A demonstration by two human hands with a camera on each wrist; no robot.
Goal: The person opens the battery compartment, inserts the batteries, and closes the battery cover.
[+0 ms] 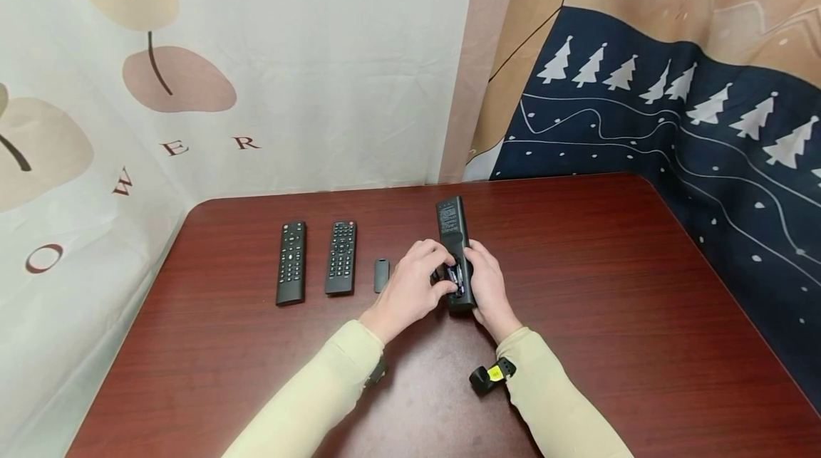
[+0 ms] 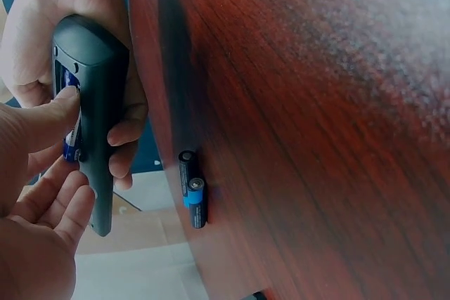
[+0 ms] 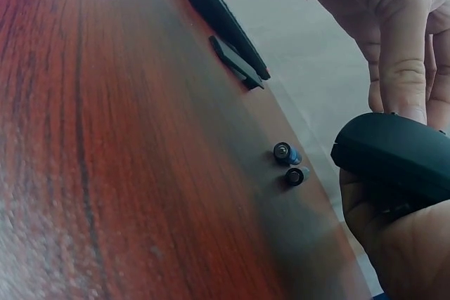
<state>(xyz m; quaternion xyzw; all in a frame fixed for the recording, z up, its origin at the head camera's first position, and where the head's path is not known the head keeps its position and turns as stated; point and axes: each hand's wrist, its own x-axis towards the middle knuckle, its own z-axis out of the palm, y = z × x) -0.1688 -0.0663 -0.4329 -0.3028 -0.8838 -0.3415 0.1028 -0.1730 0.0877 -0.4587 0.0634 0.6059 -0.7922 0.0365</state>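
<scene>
My right hand grips a black remote control, back side up and raised off the table, with its battery compartment uncovered. At that compartment, my left hand pinches a blue-and-white battery between thumb and fingers. The battery lies lengthwise, at least partly inside the compartment. How far it sits in is hidden by the fingers. Two black-and-blue batteries lie side by side on the table, largely covered by the left hand in the head view. A small dark grey battery cover lies left of that hand.
Two more black remotes, one at the far left and one beside it, lie button side up. The brown wooden table ends at a white printed curtain behind and a dark tree-patterned cloth at the right.
</scene>
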